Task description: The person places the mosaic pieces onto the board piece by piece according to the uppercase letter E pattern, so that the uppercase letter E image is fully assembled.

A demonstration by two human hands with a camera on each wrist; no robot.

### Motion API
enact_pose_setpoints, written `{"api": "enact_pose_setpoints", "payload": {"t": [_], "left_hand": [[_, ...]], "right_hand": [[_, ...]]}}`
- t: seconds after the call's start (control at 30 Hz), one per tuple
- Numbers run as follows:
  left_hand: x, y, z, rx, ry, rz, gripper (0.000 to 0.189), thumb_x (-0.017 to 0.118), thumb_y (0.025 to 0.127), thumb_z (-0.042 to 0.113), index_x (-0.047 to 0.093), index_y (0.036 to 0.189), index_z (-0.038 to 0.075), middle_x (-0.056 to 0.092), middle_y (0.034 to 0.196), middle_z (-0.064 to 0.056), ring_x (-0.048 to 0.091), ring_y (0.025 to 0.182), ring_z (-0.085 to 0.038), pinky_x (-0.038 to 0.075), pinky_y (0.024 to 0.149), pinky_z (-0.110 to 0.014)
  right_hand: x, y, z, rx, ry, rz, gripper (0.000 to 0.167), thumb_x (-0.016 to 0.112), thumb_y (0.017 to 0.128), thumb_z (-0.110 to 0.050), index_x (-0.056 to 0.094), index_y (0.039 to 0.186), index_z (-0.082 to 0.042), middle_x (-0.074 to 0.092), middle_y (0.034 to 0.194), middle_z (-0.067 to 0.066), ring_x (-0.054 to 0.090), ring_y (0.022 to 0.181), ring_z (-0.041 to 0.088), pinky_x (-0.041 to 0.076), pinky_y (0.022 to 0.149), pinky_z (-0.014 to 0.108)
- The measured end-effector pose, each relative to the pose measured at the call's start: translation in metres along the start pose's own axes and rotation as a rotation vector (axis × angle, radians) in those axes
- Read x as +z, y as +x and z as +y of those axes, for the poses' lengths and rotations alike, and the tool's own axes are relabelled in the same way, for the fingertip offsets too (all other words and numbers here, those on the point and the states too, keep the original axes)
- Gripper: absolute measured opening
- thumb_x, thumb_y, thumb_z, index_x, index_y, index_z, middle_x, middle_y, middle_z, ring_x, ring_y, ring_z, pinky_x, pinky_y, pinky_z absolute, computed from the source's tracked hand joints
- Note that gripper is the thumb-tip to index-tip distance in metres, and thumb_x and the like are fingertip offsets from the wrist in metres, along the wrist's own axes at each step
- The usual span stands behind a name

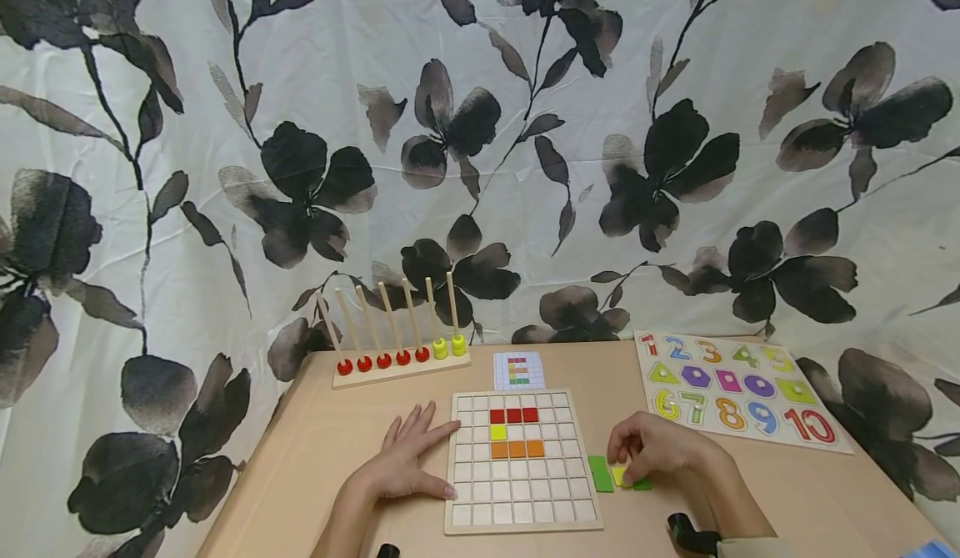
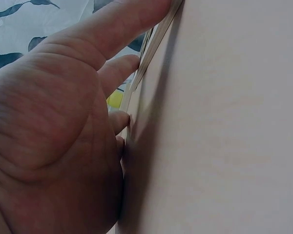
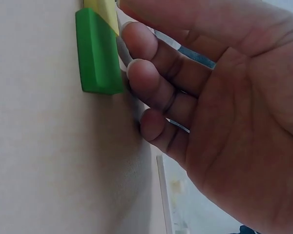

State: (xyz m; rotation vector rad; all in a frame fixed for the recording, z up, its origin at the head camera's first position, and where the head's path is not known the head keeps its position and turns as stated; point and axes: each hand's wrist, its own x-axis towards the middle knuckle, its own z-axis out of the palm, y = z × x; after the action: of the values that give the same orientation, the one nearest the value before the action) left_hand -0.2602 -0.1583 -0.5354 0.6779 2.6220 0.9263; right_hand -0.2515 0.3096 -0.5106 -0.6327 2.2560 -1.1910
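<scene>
A wooden grid board [image 1: 522,530] lies on the table, with three red tiles [image 1: 513,415], one yellow tile [image 1: 498,432] and three orange tiles [image 1: 517,449] in its cells. My left hand [image 1: 397,466] is spread flat at its left side, thumb and index fingertips touching the edge. To the right of the board, my right hand [image 1: 663,445] pinches a small yellow tile [image 1: 619,476] with thumb and curled fingers; their contact is partly hidden. Green pieces [image 1: 601,474] lie on both sides of that tile. The right wrist view shows a green block [image 3: 98,53] just under the yellow tile's corner.
A small pattern card [image 1: 518,371] lies behind the board. At the back left stands a peg rack [image 1: 401,366] with red and yellow-green beads. A number and shape puzzle board [image 1: 738,391] lies at the right. Floral cloth [image 1: 480,158] hangs behind the table.
</scene>
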Motion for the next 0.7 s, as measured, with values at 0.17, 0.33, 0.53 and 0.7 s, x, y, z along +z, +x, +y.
{"api": "enact_pose_setpoints", "payload": {"t": [0.17, 0.33, 0.53, 0.7], "left_hand": [[0.0010, -0.0003, -0.0008, 0.001, 0.003, 0.002, 0.099, 0.091, 0.069, 0.057, 0.049, 0.155, 0.031, 0.009, 0.174, -0.022, -0.003, 0.161, -0.047, -0.009, 0.124, -0.069], [0.0009, -0.0001, -0.0006, -0.002, 0.006, 0.001, 0.099, 0.091, 0.069, 0.058, 0.049, 0.156, 0.032, 0.009, 0.174, -0.022, -0.003, 0.161, -0.047, -0.010, 0.124, -0.069], [0.0002, 0.0008, 0.0004, -0.006, 0.003, -0.002, 0.100, 0.091, 0.069, 0.056, 0.049, 0.156, 0.031, 0.008, 0.174, -0.021, -0.004, 0.161, -0.047, -0.010, 0.124, -0.069], [0.0000, 0.0007, 0.0012, -0.009, 0.000, -0.002, 0.099, 0.092, 0.070, 0.054, 0.049, 0.156, 0.031, 0.008, 0.175, -0.021, -0.004, 0.161, -0.047, -0.011, 0.123, -0.069]], "right_hand": [[0.0013, 0.0005, -0.0027, -0.032, -0.017, -0.018, 0.023, 0.089, 0.078, -0.005, 0.076, 0.096, -0.004, 0.064, 0.086, 0.023, 0.055, 0.077, 0.010, 0.044, 0.063, 0.018], [0.0027, 0.0032, -0.0046, -0.012, -0.036, -0.002, 0.022, 0.089, 0.077, -0.003, 0.075, 0.093, -0.003, 0.063, 0.083, 0.015, 0.054, 0.076, 0.010, 0.043, 0.062, 0.018], [0.0033, 0.0051, -0.0019, -0.002, -0.047, 0.011, 0.020, 0.089, 0.077, -0.003, 0.075, 0.092, -0.005, 0.061, 0.082, 0.005, 0.054, 0.074, 0.008, 0.043, 0.060, 0.018], [0.0039, 0.0065, -0.0012, 0.012, -0.062, 0.025, 0.019, 0.088, 0.078, -0.003, 0.076, 0.092, -0.007, 0.062, 0.082, 0.004, 0.054, 0.076, 0.009, 0.044, 0.061, 0.018]]}}
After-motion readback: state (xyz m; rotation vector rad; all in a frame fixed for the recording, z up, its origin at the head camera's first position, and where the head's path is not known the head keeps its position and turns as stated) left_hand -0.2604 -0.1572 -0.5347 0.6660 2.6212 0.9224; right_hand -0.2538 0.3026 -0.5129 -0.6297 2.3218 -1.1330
